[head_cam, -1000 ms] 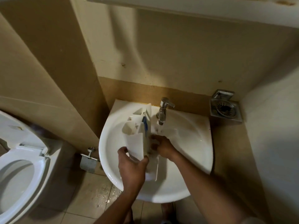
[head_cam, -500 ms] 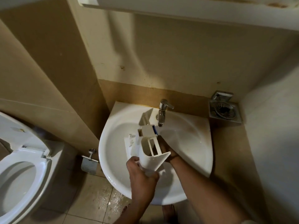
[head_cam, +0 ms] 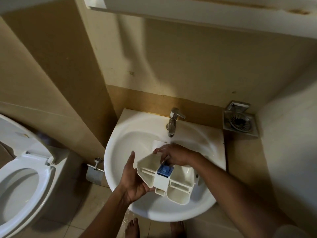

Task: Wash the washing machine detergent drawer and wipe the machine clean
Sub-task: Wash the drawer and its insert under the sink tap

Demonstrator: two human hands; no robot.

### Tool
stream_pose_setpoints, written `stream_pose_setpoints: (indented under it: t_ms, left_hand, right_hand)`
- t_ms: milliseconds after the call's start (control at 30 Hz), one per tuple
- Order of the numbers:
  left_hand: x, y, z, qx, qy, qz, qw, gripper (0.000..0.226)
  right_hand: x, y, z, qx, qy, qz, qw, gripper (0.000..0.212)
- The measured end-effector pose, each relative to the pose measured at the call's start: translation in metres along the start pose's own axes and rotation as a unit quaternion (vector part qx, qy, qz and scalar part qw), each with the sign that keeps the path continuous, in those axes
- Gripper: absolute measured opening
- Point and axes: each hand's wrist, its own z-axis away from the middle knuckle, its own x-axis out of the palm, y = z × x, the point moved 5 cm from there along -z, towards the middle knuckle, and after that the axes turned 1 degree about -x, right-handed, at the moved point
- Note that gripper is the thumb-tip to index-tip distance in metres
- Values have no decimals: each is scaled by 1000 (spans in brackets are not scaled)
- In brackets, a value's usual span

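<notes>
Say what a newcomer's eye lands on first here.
The white drawer with its blue insert, held over the sink by the left hand and right hand, in front of the tap. Then the open toilet at far left.
</notes>
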Motion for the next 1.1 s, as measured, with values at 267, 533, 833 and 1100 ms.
stream_pose_setpoints:
  t_ms: [267,533,833,1100]
  left_hand:
    - [4,1,-12,-46,18,-135,990,39]
    - [19,-3,-9,-98,-12,-144,985,41]
    - [27,14,0,-75,-6,-179,981,43]
    - [0,31,27,-17,0,-111,994,40]
  right_hand:
    - [-21,19,65,137,297,-155,932,32]
    - [7,32,133,409,281,-513,700,23]
    - [30,19,129,353,240,-698,575,20]
    - [32,-16,87,338,165,-704,603,33]
